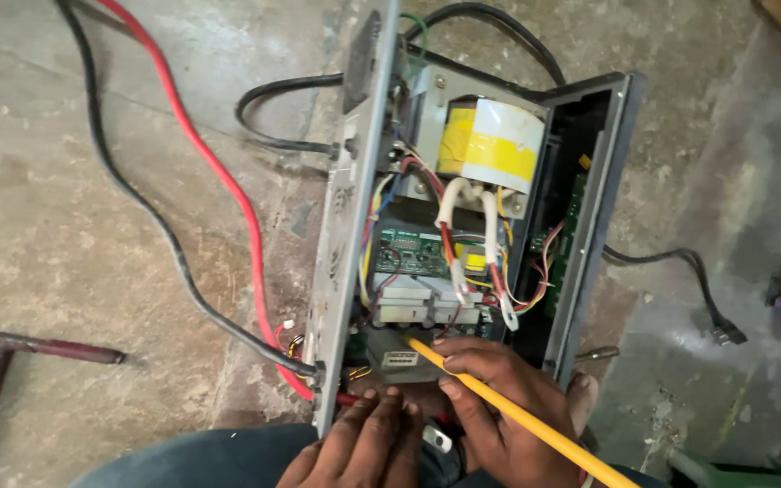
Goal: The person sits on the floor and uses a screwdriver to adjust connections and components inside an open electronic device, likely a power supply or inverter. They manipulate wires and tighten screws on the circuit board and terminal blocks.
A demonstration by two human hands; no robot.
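Two hands were at the near end of the opened grey metal chassis (pixel 347 226), which lay on the concrete floor (pixel 65 226) with its cover off. My right hand (pixel 499 407) was clenched around a long yellow rod (pixel 517 416) (a pencil-like probe, as far as I could judge), and its tip sat at the pale block just below the finned heat sinks (pixel 418 303). My left hand (pixel 363 452) held nothing; its fingers (pixel 390 411) lay flat and pressed against the bottom edge of the case, beside the red cable (pixel 219 181) and black cable (pixel 137 194) that entered there.

I judged the step in hand to be probing or pointing at a part low in the unit, with the left hand steadying the frame. A next move would have called for a light, exact touch, since loose wires crowded that corner below the green circuit board (pixel 409 251) and the taped transformer (pixel 490 145).

Much was hard to read. What the rod's tip touched was shadowed and partly behind my thumb. Its far end ran out of view. My palms and wrists were cut off at the bottom edge, and the board behind the right wall showed only as a sliver. A dark red T-handled tool (pixel 11 352) lay well apart.
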